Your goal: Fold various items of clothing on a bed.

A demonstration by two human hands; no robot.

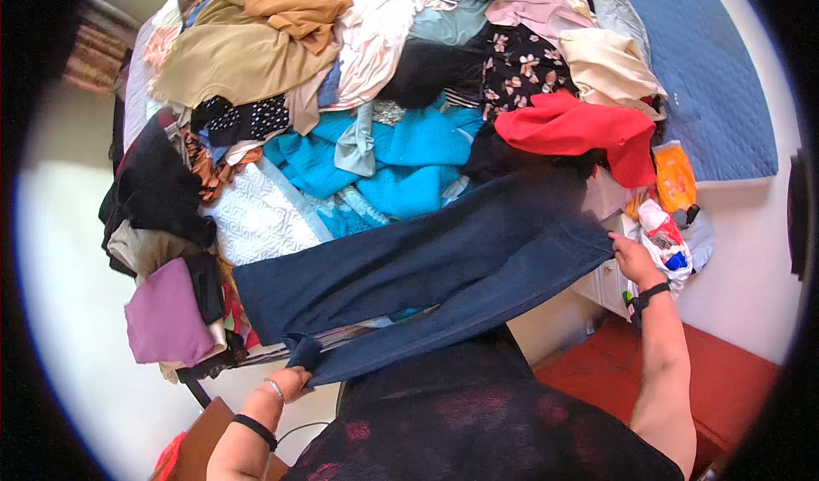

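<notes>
A pair of dark navy trousers (426, 263) is stretched sideways in front of me, its legs toward the left and the waist end toward the right. My left hand (292, 382) grips the hem of the nearer leg, where the cloth bunches up. At the waist end, my right hand (636, 262) is closed on the edge of the cloth. The farther leg's hem lies by the white patterned cloth (260, 212). Just beyond the trousers are a turquoise fabric (418, 148) and a red garment (589, 135).
A heap of clothes spreads over the bed, with a tan garment (243, 58) and a floral black one (525, 67). Folded clothes, a purple one (171, 314) among them, stack at the left edge. Right are a blue quilted mat (708, 80), white drawers (607, 285) and a filled plastic bag (665, 246).
</notes>
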